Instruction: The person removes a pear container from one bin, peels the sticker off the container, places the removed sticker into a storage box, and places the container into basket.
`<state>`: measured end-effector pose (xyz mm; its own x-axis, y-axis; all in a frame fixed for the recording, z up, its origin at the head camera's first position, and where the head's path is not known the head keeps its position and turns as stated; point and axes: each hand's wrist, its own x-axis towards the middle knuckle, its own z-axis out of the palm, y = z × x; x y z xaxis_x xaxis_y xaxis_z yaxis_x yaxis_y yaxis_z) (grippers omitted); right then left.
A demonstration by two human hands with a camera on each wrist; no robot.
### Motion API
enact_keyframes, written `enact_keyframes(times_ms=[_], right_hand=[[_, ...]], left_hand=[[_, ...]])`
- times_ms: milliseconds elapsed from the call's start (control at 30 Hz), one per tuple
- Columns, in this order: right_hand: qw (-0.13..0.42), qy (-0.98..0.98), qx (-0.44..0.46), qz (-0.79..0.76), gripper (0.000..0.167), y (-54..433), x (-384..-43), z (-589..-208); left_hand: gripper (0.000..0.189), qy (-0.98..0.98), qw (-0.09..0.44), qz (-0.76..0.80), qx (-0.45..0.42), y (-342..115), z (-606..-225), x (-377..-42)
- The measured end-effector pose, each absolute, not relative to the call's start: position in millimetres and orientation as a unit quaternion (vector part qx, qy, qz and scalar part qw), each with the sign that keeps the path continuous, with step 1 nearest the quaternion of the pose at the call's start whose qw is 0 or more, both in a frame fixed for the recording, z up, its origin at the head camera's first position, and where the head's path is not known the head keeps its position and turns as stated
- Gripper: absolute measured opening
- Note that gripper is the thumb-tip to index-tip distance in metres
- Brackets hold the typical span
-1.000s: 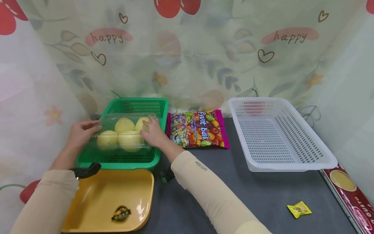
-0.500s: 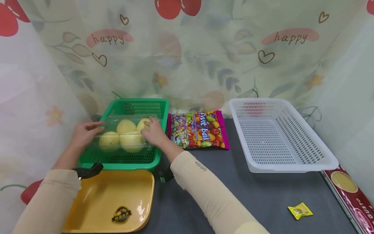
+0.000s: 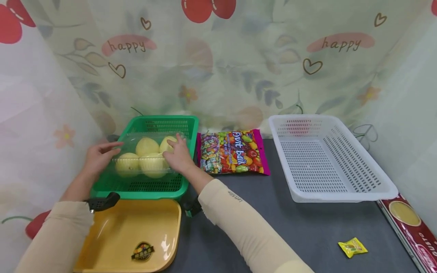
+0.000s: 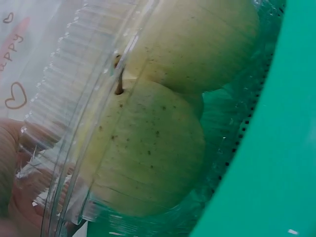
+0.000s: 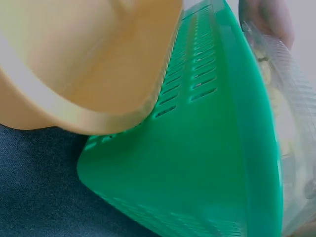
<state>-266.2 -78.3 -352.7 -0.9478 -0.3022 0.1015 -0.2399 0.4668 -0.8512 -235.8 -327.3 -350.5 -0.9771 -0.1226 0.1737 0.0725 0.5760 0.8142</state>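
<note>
A clear plastic clamshell box [image 3: 125,145] holding several pale yellow-green pears [image 3: 147,147] is at the green basket [image 3: 136,194], left of centre in the head view. My left hand [image 3: 96,158] grips the box's left end, thumb and fingers around it. On the right end my right hand [image 3: 181,156] holds on, thumb in front and fingers across the top. Through the plastic, the left wrist view shows two pears [image 4: 143,148] closely. In the right wrist view the basket's wall [image 5: 197,163] hides most of the box. Whether the box touches the basket floor I cannot tell.
A yellow tray [image 3: 119,227] stands in front of the basket, close against it. To the right lie a candy bag [image 3: 235,152], a white basket [image 3: 290,167], a small yellow packet [image 3: 353,247] and a red box [image 3: 406,223]. A printed curtain [image 3: 239,57] hangs behind.
The box and both hands have shifted very slightly right. Both hands keep their hold on the box; the rest stays put apart from a small camera drift.
</note>
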Motion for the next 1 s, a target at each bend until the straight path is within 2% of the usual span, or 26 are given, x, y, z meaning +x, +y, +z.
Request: enact_keyframes(times_ms=[133,400,733,1000], right_hand=[[0.034,0.849,-0.143,-0.508,0.058,-76.7,-268.1,-355.6],[0.035,0.849,-0.125,-0.512,0.058,-76.7,-265.1,-358.4],[0.055,0.850,-0.109,-0.513,0.060,-80.4,-263.1,-359.4],[0.068,0.841,-0.144,-0.517,0.060,-82.3,-259.4,-360.3]], left_hand=[[0.041,-0.876,0.116,-0.468,0.000,-326.4,-349.9,-234.7],[0.047,-0.896,0.077,-0.438,0.008,-324.9,-353.6,-233.4],[0.038,-0.914,0.096,-0.392,-0.032,-322.2,-358.4,-237.5],[0.036,-0.914,0.085,-0.392,-0.058,-319.9,-358.9,-236.0]])
